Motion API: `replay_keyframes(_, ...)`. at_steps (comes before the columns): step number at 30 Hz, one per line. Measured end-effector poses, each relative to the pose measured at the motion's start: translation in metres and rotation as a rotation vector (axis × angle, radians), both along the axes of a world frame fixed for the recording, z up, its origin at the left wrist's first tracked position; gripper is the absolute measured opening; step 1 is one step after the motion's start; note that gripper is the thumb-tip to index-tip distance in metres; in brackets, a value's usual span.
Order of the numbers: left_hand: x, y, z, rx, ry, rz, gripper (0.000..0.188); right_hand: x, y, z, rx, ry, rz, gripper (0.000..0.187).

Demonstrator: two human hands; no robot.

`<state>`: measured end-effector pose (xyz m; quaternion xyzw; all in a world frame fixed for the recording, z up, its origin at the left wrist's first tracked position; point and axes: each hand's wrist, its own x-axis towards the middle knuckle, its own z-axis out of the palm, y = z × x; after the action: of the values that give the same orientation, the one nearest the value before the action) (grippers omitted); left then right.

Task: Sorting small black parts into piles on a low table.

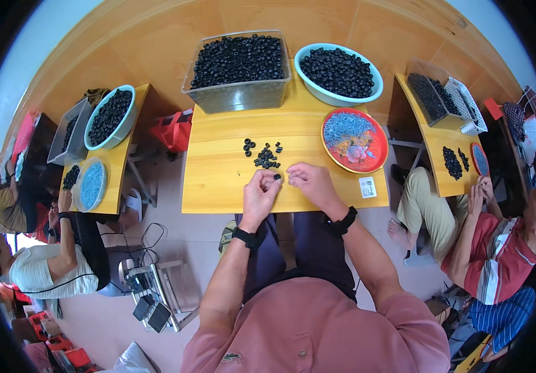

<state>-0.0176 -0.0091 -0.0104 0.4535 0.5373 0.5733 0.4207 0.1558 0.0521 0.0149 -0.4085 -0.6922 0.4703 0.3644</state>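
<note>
Black part point(277, 177) sits pinched in our left grip point(260, 193) above the counter's point(215, 168) near edge; we cannot tell whether our right grip point(313, 184), fingertips bunched just beside it, holds anything. Loose black pieces point(267, 156) lie just beyond, a red tray point(375, 149) near the right edge.

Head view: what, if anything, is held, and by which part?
Left hand: a small, round, black, plastic-looking piece, apparently by its outer side. Right hand: cannot be told.
</note>
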Motion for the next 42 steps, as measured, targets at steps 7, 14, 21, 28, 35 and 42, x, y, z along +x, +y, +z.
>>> replay_keyframes(7,0.003,-0.002,0.009,-0.006,0.052,0.019,0.016,-0.015,-0.005,-0.011,0.080,-0.036,-0.053,0.020)
replay_keyframes(14,0.002,-0.001,0.012,-0.031,0.163,0.027,0.017,-0.020,-0.003,-0.026,0.114,0.057,-0.101,0.016)
replay_keyframes(21,0.005,-0.001,0.012,-0.018,0.138,0.029,0.017,-0.022,0.000,-0.029,0.245,0.051,-0.136,0.012)
replay_keyframes(28,0.006,-0.002,0.012,-0.008,0.226,0.044,0.016,-0.021,-0.005,-0.024,0.147,0.066,-0.133,0.008)
replay_keyframes(35,0.010,-0.001,0.009,0.020,0.372,0.131,0.019,-0.021,-0.008,-0.022,0.212,0.019,-0.146,0.008)
replay_keyframes(42,0.013,-0.001,0.010,0.059,0.435,0.146,0.018,-0.019,-0.009,-0.011,0.555,-0.040,-0.094,0.009)
